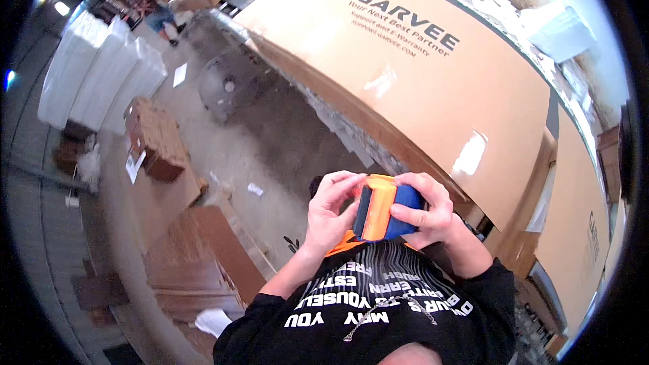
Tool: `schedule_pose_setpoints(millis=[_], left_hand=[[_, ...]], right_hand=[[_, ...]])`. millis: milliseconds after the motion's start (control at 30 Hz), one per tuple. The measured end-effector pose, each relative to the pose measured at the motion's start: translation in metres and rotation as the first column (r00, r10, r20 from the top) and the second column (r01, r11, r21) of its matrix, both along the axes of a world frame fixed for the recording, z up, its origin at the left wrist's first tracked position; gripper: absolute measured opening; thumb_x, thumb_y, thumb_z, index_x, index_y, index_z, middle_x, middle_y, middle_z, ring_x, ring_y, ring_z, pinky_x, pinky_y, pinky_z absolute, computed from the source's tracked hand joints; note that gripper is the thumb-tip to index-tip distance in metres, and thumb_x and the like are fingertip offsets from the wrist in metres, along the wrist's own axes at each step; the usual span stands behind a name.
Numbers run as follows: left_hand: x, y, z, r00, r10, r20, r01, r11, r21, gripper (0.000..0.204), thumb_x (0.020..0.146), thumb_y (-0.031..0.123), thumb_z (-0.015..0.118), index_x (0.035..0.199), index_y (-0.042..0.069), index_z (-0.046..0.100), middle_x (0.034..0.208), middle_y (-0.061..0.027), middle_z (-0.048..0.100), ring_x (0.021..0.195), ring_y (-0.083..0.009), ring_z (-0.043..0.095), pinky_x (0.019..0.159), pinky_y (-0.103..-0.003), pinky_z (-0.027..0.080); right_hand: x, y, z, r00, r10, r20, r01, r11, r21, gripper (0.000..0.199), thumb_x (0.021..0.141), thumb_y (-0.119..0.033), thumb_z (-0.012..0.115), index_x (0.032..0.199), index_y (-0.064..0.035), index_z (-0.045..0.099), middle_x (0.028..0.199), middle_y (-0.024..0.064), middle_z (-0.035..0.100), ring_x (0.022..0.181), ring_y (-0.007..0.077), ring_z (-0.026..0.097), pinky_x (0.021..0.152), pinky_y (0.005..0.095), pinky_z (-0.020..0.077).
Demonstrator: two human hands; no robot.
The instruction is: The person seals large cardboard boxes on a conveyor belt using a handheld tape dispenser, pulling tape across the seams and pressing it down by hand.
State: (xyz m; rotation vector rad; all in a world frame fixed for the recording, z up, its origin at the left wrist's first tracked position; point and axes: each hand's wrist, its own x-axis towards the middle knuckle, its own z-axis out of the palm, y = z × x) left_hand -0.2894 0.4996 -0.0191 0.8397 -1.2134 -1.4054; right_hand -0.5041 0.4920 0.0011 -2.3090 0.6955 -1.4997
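Between both hands' fingers [405,215], orange-blue tape dispenser [384,208]

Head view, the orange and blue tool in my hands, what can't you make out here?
- Tool: its lower end and underside are hidden by the left hand and right hand.
- What the fingertips press on: covered by the fingers themselves.
- Person at the far top left: too small to tell what they are doing.
- Big carton: its right end bends away into the fisheye rim.

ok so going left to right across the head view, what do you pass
white stacked panels → small brown box on the floor → left hand → orange and blue tool → right hand → big cardboard carton
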Motion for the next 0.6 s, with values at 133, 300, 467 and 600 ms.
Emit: schedule_pose_setpoints(millis=[133,300,467,600], left_hand=[[0.021,-0.074,-0.013,0.994,0.063,0.093,-0.052,0.992,-0.116,0.023,0.083,-0.007,0.066,0.104,0.001,0.070,0.097,-0.0071,0.065,0.093,-0.0139,0.063,0.083,-0.027,0.052],[0.066,-0.177,-0.013,0.989,-0.147,-0.031,0.150,0.959,0.239,0.009,0.089,0.000,0.065,0.097,-0.002,0.068,0.091,-0.0033,0.067,0.083,-0.0085,0.063,0.077,-0.023,0.052],[0.093,-0.244,-0.004,0.994,0.063,0.092,-0.071,0.993,0.091,0.003,0.087,-0.001,0.066,0.088,-0.002,0.068,0.081,-0.0024,0.068,0.076,-0.0073,0.062,0.069,-0.022,0.051],[0.127,-0.301,0.010,0.915,0.392,-0.097,-0.392,0.920,0.015,0.003,0.087,-0.002,0.064,0.085,-0.003,0.065,0.085,-0.0119,0.069,0.073,-0.0176,0.066,0.070,-0.030,0.056]], right_hand=[[0.027,-0.049,0.001,0.957,-0.188,-0.221,0.161,0.978,-0.133,0.052,0.056,-0.025,0.078,0.107,-0.0179,0.072,0.111,0.0214,0.061,0.086,0.0332,0.066,0.068,0.0400,0.0541],[0.081,-0.119,0.012,0.906,-0.319,-0.278,0.300,0.948,-0.109,0.055,0.051,-0.014,0.074,0.105,-0.0181,0.073,0.110,0.0211,0.061,0.083,0.0310,0.066,0.069,0.0395,0.0550],[0.121,-0.176,0.045,0.801,-0.373,-0.468,0.397,0.916,-0.050,0.063,0.057,-0.012,0.073,0.119,-0.0223,0.065,0.114,0.0191,0.057,0.083,0.0296,0.065,0.067,0.0379,0.0549],[0.136,-0.202,0.069,0.701,-0.378,-0.605,0.419,0.904,-0.079,0.062,0.057,-0.014,0.073,0.118,-0.0205,0.065,0.115,0.0189,0.056,0.077,0.0283,0.064,0.065,0.0364,0.0543]])
